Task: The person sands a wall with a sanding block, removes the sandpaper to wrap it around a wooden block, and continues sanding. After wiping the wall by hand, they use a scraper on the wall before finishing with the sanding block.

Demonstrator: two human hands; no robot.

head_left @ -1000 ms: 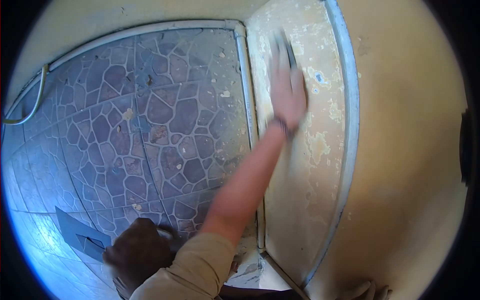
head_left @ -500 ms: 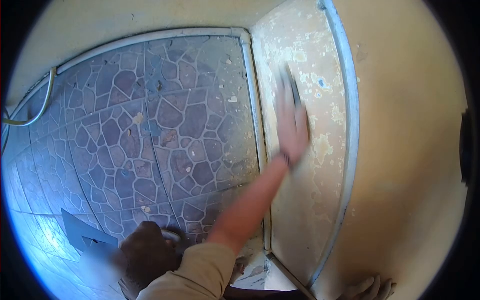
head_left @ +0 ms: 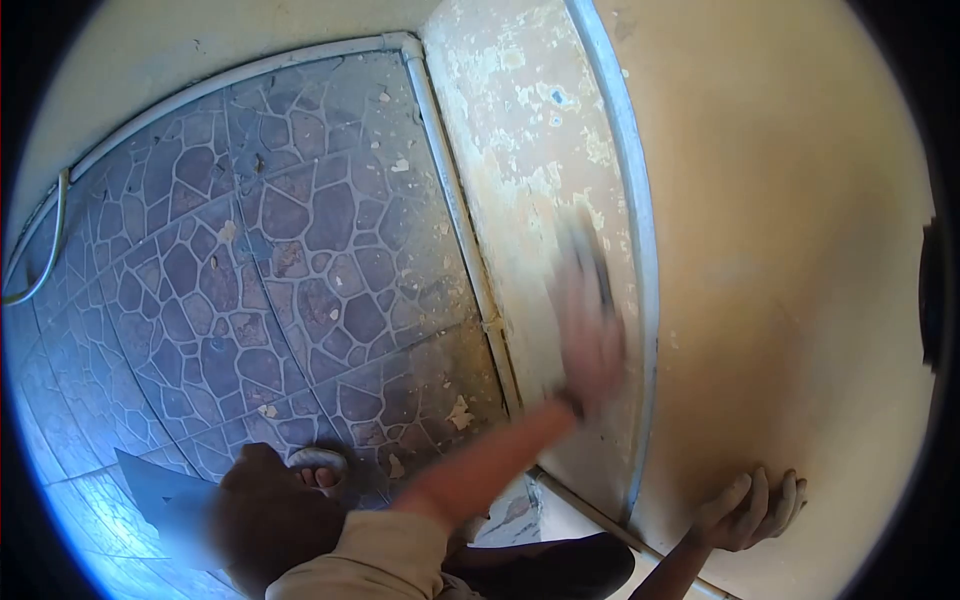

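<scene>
My left hand [head_left: 592, 335], blurred by motion, lies stretched along the peeling lower band of wall [head_left: 500, 90]. Under its fingers is a thin, flat grey piece [head_left: 580, 240] with a dark edge; blur hides its exact kind. My right hand [head_left: 752, 512] is at the lower right against the yellow wall [head_left: 760, 250]. Its fingers are bent, apart and dusty, with nothing seen in them. A wristband [head_left: 571, 403] circles my left wrist.
A pale pipe [head_left: 450, 190] runs along the wall's foot. Paint flakes [head_left: 460, 412] lie on the stone-patterned floor [head_left: 330, 220]. My foot [head_left: 320, 465] and a knee [head_left: 590, 568] are low in view. A flat grey sheet [head_left: 145, 480] is at lower left, and a hose [head_left: 50, 250] at far left.
My left hand has slid nearer to me along the wall band with the flat piece. The view has shifted right, and more of my right hand and forearm shows.
</scene>
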